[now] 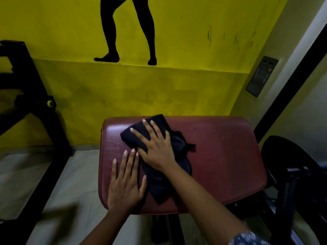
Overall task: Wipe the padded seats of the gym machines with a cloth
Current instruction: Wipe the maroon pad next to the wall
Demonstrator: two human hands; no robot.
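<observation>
A dark red padded seat (221, 156) fills the middle of the view. A black cloth (178, 144) lies crumpled on its left half. My right hand (155, 147) presses flat on the cloth with straight, spread fingers. My left hand (125, 183) rests flat on the bare seat near its front left corner, fingers straight, its thumb side touching the cloth's lower edge.
A yellow wall (159, 89) with a black leg silhouette stands just behind the seat. A black machine frame (40, 121) is at the left. A dark weight plate and frame (292, 170) sit at the right. A switch panel (261, 76) hangs on the right wall.
</observation>
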